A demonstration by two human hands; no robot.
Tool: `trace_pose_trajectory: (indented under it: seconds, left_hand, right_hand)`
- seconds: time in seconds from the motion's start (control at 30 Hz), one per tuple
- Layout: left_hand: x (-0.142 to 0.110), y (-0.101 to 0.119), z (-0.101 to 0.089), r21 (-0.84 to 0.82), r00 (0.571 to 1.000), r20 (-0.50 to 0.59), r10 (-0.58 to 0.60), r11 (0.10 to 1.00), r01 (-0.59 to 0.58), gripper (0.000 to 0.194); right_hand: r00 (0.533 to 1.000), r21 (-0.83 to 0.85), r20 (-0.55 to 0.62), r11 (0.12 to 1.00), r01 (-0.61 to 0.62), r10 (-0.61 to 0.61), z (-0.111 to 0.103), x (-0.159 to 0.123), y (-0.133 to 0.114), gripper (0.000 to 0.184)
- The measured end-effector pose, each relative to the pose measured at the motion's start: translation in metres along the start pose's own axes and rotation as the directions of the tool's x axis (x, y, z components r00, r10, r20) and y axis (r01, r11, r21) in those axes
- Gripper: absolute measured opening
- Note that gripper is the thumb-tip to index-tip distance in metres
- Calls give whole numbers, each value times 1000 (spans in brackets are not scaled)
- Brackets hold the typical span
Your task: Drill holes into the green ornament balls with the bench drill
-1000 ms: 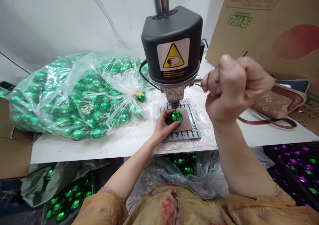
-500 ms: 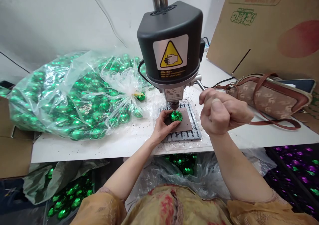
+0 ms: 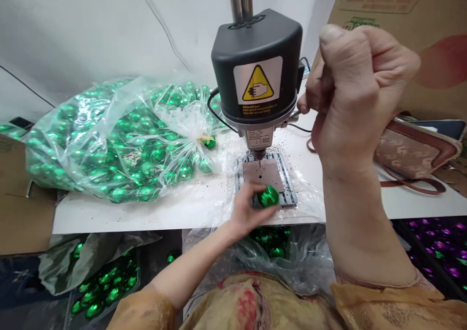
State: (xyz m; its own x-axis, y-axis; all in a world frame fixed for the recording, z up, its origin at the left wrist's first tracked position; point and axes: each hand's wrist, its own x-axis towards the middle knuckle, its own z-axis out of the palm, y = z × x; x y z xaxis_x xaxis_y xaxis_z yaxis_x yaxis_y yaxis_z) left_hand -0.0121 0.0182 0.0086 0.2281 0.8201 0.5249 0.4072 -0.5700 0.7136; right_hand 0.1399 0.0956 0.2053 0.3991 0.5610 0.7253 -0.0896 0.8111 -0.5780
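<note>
A shiny green faceted ball [image 3: 269, 196] sits in the closed fingers of my left hand [image 3: 248, 208], which is slightly blurred. It hangs at the front edge of the slotted metal base [image 3: 290, 186], below the bit of a black drill press [image 3: 257, 77]. On that base lies a brown square pad [image 3: 268, 169] with a small hole in it, apart from the ball. High at the right, my right hand [image 3: 353, 86] is wrapped round the drill press lever [image 3: 293, 118]; most of the lever is hidden by my fingers.
A tied clear bag of green balls [image 3: 109, 140] covers the table's left side. At the right stand a brown handbag [image 3: 412, 147] and a large carton [image 3: 445, 9]. Below the table edge are a tub of green balls [image 3: 105, 286] and purple balls [image 3: 434, 237].
My right hand came down with the lever, then rose higher than before. The bit is now clear of the ball, and my left hand has drawn the ball off the pad towards me.
</note>
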Motion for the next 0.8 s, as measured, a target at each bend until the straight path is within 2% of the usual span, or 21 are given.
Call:
trace_pose_trajectory:
  seconds: [0.03,0.07,0.13,0.17,0.2,0.23,0.27,0.33,0.37,0.4,0.43,0.5,0.57,0.6,0.67,0.73,0.8]
  left_hand:
    - [-11,7,3,49,986,102,131,989,-136,42]
    - [-21,13,6,89,943,220,248,958,-273,41]
    - [-37,19,10,139,819,417,394,863,-486,43]
    - [-40,19,9,147,770,468,434,821,-552,46]
    - [-38,16,6,152,749,480,458,797,-584,50]
    - [-32,11,0,164,762,455,462,797,-581,51]
    - [-22,3,-10,190,802,398,445,816,-546,49]
    - [9,-19,-37,299,913,259,315,873,-386,37]
    - [27,-31,-53,373,954,188,235,881,-291,33]
    - [46,-44,-70,469,976,161,149,858,-208,33]
    - [64,-56,-87,576,982,183,47,804,-146,34]
    - [93,-77,-116,758,944,270,-190,646,-87,38]
    - [113,-91,-135,861,863,303,-404,504,-66,36]
    - [120,-96,-140,887,832,295,-469,458,-57,35]
    - [131,-104,-142,909,815,263,-516,416,-30,32]
    - [140,-110,-135,911,838,226,-498,412,-1,30]
    - [149,-117,-126,909,857,190,-479,416,32,38]
  right_hand:
    - [1000,7,-1,1000,4,-4,-1,-1,0,39]
    - [1000,11,-5,1000,5,-5,-1,-1,0,38]
    - [1000,9,-13,1000,11,-11,-2,-2,1,37]
    - [1000,6,-14,1000,16,-16,-2,-1,1,37]
    - [1000,4,-13,1000,19,-19,-2,-1,2,38]
    - [1000,7,-15,1000,23,-23,-2,-1,2,38]
    - [1000,13,-17,1000,25,-25,-2,-1,3,39]
    - [1000,31,-13,999,27,-26,-2,-1,3,39]
    - [1000,38,-10,999,23,-23,-1,-2,3,39]
    - [1000,45,-11,999,26,-25,-1,-2,3,39]
    - [1000,46,-13,999,27,-26,-1,-2,4,38]
    - [999,35,-22,999,26,-25,-1,-2,4,38]
    - [999,26,-29,999,28,-28,-2,-2,6,39]
    - [999,30,-31,999,30,-29,-2,-1,6,40]
    - [999,44,-36,998,34,-33,-3,-1,8,41]
    - [998,50,-49,998,37,-35,-3,-1,8,41]
    - [998,45,-59,998,35,-33,-2,-2,8,40]
